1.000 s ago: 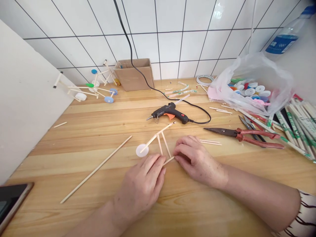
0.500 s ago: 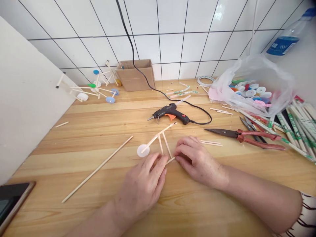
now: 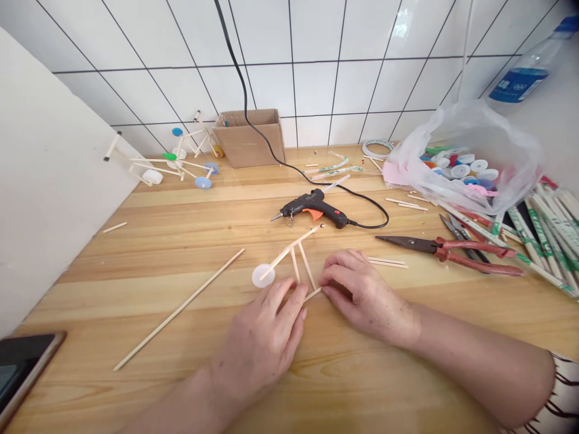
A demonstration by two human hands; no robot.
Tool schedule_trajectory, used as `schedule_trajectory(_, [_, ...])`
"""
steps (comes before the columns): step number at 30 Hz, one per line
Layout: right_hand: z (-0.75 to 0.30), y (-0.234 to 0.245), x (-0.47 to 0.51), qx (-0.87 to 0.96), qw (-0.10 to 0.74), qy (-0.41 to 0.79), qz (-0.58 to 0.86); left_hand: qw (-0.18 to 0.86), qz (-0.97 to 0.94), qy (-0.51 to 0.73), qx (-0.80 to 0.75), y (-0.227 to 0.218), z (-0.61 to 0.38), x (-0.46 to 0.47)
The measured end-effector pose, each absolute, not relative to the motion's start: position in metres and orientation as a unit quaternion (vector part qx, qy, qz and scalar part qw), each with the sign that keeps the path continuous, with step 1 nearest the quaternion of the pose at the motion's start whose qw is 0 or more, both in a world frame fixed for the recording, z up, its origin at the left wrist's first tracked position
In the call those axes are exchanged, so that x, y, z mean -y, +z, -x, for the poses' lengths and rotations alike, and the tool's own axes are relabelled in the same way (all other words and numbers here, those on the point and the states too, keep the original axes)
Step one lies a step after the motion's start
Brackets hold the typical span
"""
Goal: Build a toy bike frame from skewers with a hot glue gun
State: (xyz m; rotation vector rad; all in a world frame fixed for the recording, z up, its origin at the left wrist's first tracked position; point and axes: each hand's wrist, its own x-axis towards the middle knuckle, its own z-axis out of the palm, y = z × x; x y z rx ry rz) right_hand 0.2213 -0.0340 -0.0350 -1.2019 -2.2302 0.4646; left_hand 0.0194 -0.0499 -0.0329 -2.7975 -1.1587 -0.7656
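A small frame of thin wooden sticks [image 3: 296, 256] lies on the wooden table [image 3: 190, 229], with a white bottle cap [image 3: 263, 276] at its left end. My left hand [image 3: 265, 337] rests its fingertips on the frame's near end, fingers pressed together on the sticks. My right hand [image 3: 362, 295] pinches a short stick [image 3: 312, 294] at the same joint. A long loose stick [image 3: 178, 310] lies to the left of my hands.
A black glue gun [image 3: 314, 208] with its cord lies beyond the frame. Red-handled pliers [image 3: 452, 248] lie to the right, near wrapped chopsticks [image 3: 538, 235] and a plastic bag of bottle caps [image 3: 461, 163]. A cardboard box [image 3: 248, 137], finished stick models [image 3: 181, 163] and a phone [image 3: 22, 367] sit around.
Almost nothing has moved. Both hands stay on the stick frame; the view has shifted slightly.
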Motion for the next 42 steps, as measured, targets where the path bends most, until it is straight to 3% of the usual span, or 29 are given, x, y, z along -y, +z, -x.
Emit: schedule_trajectory(42, [-0.221,-0.0331,0.0342,0.834,0.272,0.17,0.449,-0.001,0.9,-0.244,0.36,-0.0309,-0.0203,0.0492])
